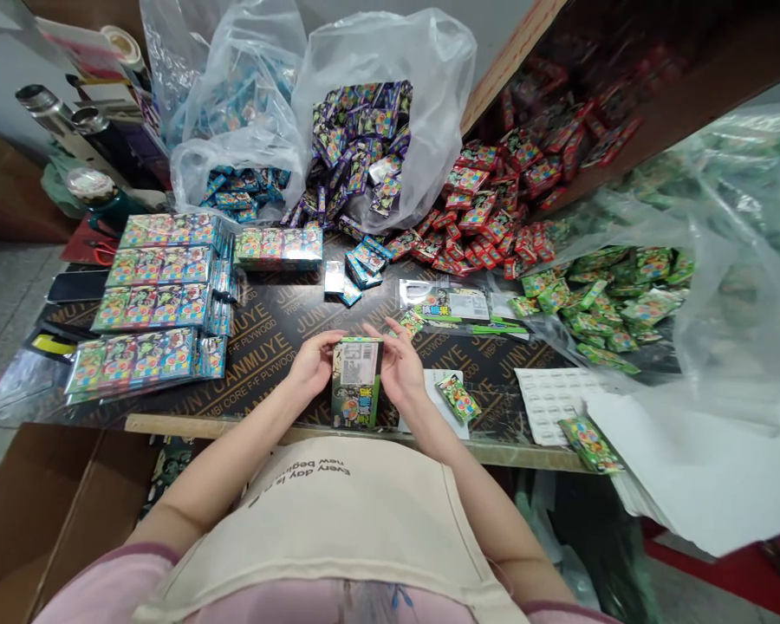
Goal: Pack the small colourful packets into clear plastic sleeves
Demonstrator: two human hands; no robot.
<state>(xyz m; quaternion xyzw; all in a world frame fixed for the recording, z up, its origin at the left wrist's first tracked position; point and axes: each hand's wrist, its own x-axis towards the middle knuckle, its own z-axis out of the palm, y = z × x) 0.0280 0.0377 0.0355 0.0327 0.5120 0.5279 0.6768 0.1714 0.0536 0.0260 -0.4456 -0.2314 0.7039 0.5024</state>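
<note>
Holding the package: two bare hands keep a flat, rectangular black-and-green printed package (356,386) at the table's near edge, in front of the beige apron (364,511).
Left hand: the left hand (312,364) is partly curled, its fingertips pinching the package's upper left corner.
Right hand: the right hand (401,368) is loosely curved with fingers somewhat spread, steadying the package's upper right edge.
Table: black plywood with gold lettering (260,347) lies beneath and around the package.
Wrapped stacks: clear-wrapped rows of small multicoloured boxes (146,277) stand well left of the package.
Loose boxes: beyond the package lie a few small blue boxes (366,260); farther off, purple packs (360,156) fill a clear plastic bag (438,87).
Heaps: red packs (487,217) spread beyond and right of the package, green packs (601,303) farther right.
</note>
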